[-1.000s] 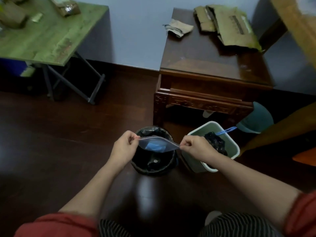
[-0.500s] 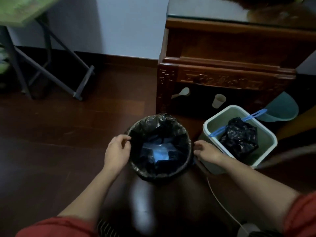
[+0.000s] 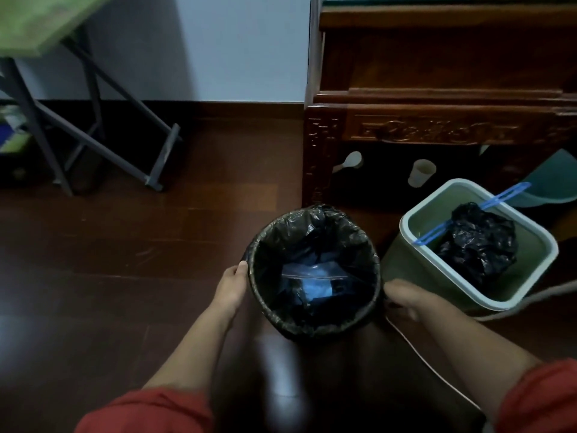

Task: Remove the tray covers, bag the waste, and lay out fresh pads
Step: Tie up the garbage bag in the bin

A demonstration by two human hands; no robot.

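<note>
Dark wood floor (image 3: 125,260) fills most of the view, with a pale wall behind. On the floor in the middle stands a round bin (image 3: 312,330) with a black liner. A clear bag (image 3: 315,282) with something blue in it lies in the bottom of the bin. The left grip (image 3: 232,285) lies against the bin's outer wall with its thumb at the rim. Its fingers are hidden, so I cannot tell if it pinches the liner. The right grip (image 3: 402,295) touches the opposite side but is blurred, so I cannot tell its state either.

Just to the right stands a green bin (image 3: 415,270) holding a tied black bag (image 3: 477,242) with a blue drawstring (image 3: 468,214). Behind both is a carved wooden table (image 3: 437,132). In the shadow under it sit a cup (image 3: 421,172) and a white scoop (image 3: 349,162). A teal object (image 3: 555,179) is cut off at the right edge. A thin white cord (image 3: 431,364) runs along the floor beneath the right arm. A folding table (image 3: 37,23) stands at far left, its green top blurred and cropped. Red sleeves show at the bottom corners.
</note>
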